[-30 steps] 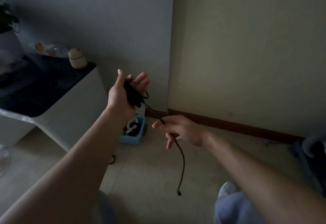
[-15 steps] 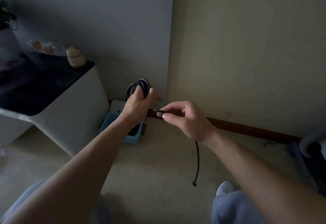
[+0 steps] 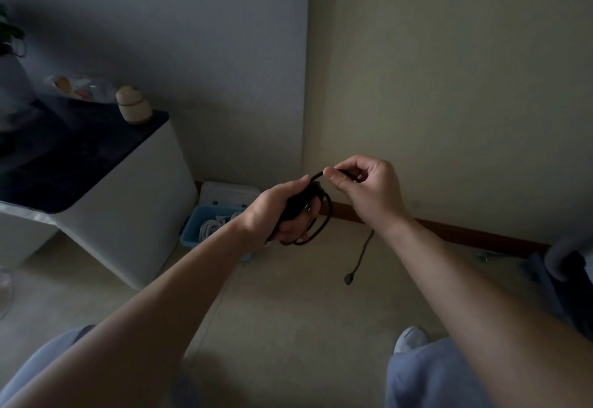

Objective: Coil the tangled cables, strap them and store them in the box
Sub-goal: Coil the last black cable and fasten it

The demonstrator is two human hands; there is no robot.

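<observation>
My left hand (image 3: 279, 212) grips a coil of black cable (image 3: 317, 215), several loops hanging out below the fingers. My right hand (image 3: 365, 189) pinches the same cable just above the coil between thumb and forefinger. The loose end hangs below my right wrist and ends in a small plug (image 3: 349, 277) above the floor. A blue box (image 3: 192, 231) stands on the floor in the corner behind my left forearm, with white coiled cables (image 3: 210, 226) inside. Its white lid (image 3: 227, 194) leans behind it against the wall.
A white cabinet with a dark top (image 3: 106, 189) stands at the left, with a small round jar (image 3: 133, 106) on it. A brown skirting board (image 3: 465, 234) runs along the right wall. Dark furniture (image 3: 568, 266) sits at the right edge. My knees show at the bottom.
My right hand has risen from below the coil to above it, laying the cable over the loops. The hanging tail has become shorter. My left hand has turned over and lowered.
</observation>
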